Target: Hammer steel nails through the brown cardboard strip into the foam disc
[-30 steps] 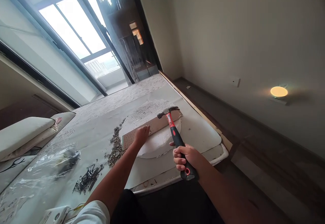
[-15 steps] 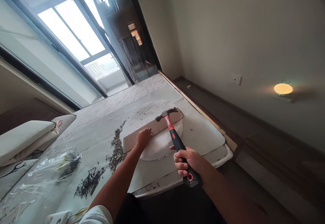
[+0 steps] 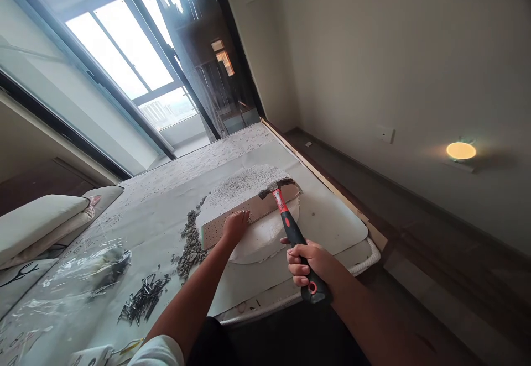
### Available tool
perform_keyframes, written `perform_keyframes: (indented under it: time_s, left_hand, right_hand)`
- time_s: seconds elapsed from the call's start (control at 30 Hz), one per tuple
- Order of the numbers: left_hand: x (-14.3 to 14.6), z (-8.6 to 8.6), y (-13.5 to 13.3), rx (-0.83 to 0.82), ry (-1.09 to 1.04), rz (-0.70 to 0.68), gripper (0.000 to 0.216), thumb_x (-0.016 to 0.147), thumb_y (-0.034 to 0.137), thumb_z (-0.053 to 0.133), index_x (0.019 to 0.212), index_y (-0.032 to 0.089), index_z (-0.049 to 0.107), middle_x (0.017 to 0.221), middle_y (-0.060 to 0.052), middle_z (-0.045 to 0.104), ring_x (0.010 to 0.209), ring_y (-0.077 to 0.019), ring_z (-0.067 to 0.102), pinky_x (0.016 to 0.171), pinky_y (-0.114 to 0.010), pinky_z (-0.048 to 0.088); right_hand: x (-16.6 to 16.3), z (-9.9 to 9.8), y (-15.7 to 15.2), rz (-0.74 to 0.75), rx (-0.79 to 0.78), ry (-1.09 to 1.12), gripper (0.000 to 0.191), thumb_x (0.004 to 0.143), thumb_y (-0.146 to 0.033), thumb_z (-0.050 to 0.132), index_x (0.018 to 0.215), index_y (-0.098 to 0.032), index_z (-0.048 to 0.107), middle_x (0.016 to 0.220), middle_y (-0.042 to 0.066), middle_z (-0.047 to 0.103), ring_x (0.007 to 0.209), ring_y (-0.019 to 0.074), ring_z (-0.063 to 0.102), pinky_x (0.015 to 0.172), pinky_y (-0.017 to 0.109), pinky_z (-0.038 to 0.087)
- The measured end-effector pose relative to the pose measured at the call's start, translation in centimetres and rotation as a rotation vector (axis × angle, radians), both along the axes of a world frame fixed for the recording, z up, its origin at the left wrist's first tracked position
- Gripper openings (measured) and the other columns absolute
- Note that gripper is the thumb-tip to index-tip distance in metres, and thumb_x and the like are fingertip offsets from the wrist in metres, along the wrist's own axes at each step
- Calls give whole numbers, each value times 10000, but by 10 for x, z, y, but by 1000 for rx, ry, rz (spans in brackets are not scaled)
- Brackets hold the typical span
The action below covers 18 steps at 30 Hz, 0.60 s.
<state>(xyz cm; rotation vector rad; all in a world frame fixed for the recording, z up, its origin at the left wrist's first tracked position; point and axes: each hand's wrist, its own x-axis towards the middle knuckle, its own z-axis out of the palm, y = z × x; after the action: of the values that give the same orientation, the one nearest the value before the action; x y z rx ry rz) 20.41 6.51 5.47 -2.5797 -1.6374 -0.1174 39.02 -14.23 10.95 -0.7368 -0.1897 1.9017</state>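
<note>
My right hand (image 3: pixel 307 263) is closed round the black and red handle of a claw hammer (image 3: pixel 286 219). The hammer's steel head hangs just over a long perforated wooden board (image 3: pixel 249 214) that lies on a round white slab (image 3: pixel 261 233). On the board's left half rests my left hand (image 3: pixel 234 226), its fingers pinched together at a spot on the surface; what they pinch is too small to make out.
Grey rubble (image 3: pixel 189 241) is heaped left of the board. A pile of dark nails (image 3: pixel 143 298) lies on the covered bed (image 3: pixel 166 217), beside crumpled clear plastic (image 3: pixel 87 277). Pillows (image 3: pixel 37 222) sit far left. Bare floor and a wall lamp (image 3: pixel 460 150) are on the right.
The hammer head has shifted slightly over the board's right part, dipping and coming back. My left hand has crept a little to the right along the board.
</note>
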Motion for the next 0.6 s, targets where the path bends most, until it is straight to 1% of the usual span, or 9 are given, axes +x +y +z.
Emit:
perform_keyframes:
  time_s: [0.17, 0.43, 0.6]
  left_hand:
    - [3, 0, -3, -19, 13, -14, 452, 905, 382, 262, 635, 157, 545, 643, -66, 565, 634, -153, 531, 575, -261, 291]
    - [4, -2, -7, -25, 23, 18, 464, 904, 390, 259, 674, 139, 574, 683, -87, 596, 657, -169, 555, 593, -268, 316]
    - [4, -4, -9, -16, 45, -30, 459, 906, 380, 257, 706, 141, 595, 707, -89, 615, 694, -176, 575, 631, -274, 345]
  right_hand:
    - [0, 0, -1, -4, -8, 11, 287, 567, -150, 524, 839, -205, 446, 472, -113, 360, 332, 25, 268, 338, 155, 187]
    - [-2, 1, -3, 4, -22, -3, 295, 569, -146, 513, 849, -205, 440, 465, -112, 357, 332, 28, 274, 343, 156, 193]
    - [-6, 0, -2, 13, -31, -21, 329, 562, -144, 496, 881, -200, 441, 461, -116, 359, 327, 29, 264, 334, 155, 189]
